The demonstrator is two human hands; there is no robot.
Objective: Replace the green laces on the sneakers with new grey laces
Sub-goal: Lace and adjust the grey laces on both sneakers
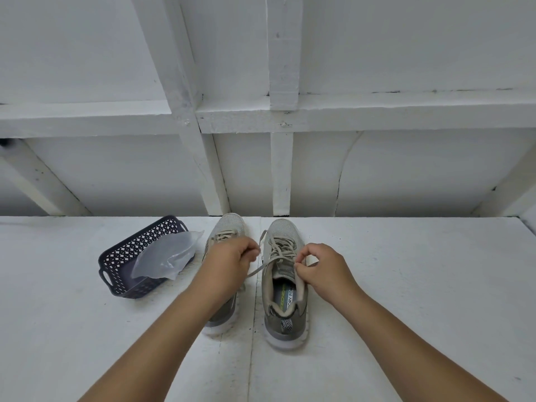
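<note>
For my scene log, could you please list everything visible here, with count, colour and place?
sneakers: two, grey-beige, side by side at the middle of the white surface, toes toward the wall.
lace: pale grey-beige, threaded on the right-hand sneaker, ends pulled out to both sides.
basket: one, dark perforated plastic, left of the sneakers.
plastic bag: one, clear, lying in the basket and over its rim.
surface: white painted boards.
wall: white, framed, behind.
left hand: pinches one lace end.
right hand: pinches the other end.

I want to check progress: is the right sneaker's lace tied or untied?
Untied: the hands pinch the lace's loose ends apart above the right sneaker.
</note>
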